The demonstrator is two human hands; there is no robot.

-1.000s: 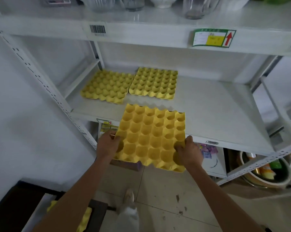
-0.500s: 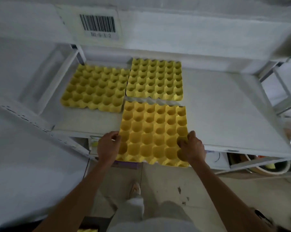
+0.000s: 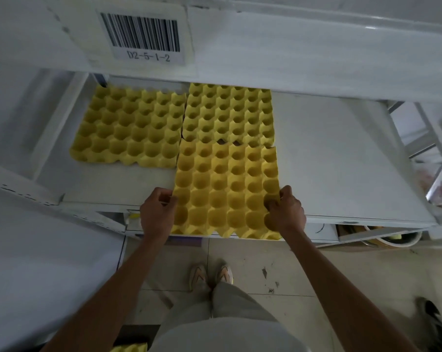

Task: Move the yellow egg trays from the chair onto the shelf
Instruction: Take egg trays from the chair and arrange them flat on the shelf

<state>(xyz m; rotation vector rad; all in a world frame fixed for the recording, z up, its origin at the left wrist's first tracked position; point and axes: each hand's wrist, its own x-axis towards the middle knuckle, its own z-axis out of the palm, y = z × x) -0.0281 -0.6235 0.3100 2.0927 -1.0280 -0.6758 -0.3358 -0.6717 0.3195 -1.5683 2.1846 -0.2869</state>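
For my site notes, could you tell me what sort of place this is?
Probably a storeroom or stockroom: white metal shelving, a barcode location label marked D2-5-1-2 on the shelf edge, and yellow egg trays laid out as stock.

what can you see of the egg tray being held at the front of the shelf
The held egg tray is yellow, apparently moulded pulp, with rows of round cups, all empty. It lies flat on the white shelf, its near edge overhanging the front lip. Its far edge meets the back right tray; its far left corner nears the back left tray. The left hand grips its left edge, the right hand its right edge.
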